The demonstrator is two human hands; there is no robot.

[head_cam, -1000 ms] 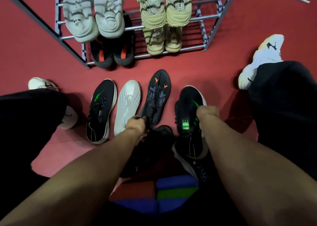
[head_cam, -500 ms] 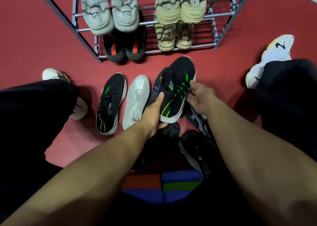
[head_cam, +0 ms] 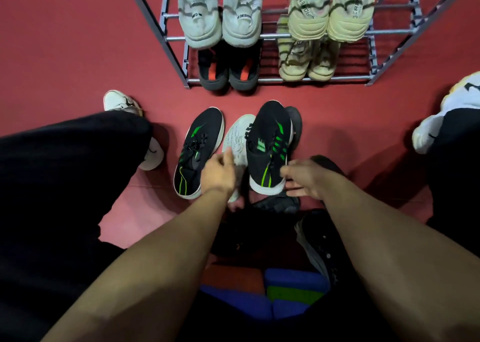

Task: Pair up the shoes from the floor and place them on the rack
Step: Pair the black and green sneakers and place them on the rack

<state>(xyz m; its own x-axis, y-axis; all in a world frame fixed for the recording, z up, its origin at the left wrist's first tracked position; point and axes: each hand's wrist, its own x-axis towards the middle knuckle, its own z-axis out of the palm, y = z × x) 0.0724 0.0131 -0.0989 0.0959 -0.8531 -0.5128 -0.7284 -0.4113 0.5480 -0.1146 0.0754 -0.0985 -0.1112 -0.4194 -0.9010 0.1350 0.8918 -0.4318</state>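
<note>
A black shoe with green stripes [head_cam: 270,147] lies tilted on top of an upturned white-soled shoe [head_cam: 237,136] and a dark upturned shoe [head_cam: 295,126]. My right hand [head_cam: 304,179] grips its heel. Its mate, a black shoe with green marks [head_cam: 197,149], stands on the red floor to the left. My left hand [head_cam: 218,173] is between the two, over the heel of the white-soled shoe, thumb apart and holding nothing that I can see. The metal rack [head_cam: 176,39] stands just beyond.
The rack holds a white-grey pair [head_cam: 223,25], two beige pairs [head_cam: 330,22] and a black-orange pair [head_cam: 228,69]. More black shoes [head_cam: 275,204] lie under my arms. My white sneakers [head_cam: 122,103] and dark trouser legs flank the shoes. Coloured blocks [head_cam: 259,289] lie below.
My right hand lifted the green-striped shoe, turned it toe-forward and brought it left over the white-soled shoe. My left hand came off it and shifted left.
</note>
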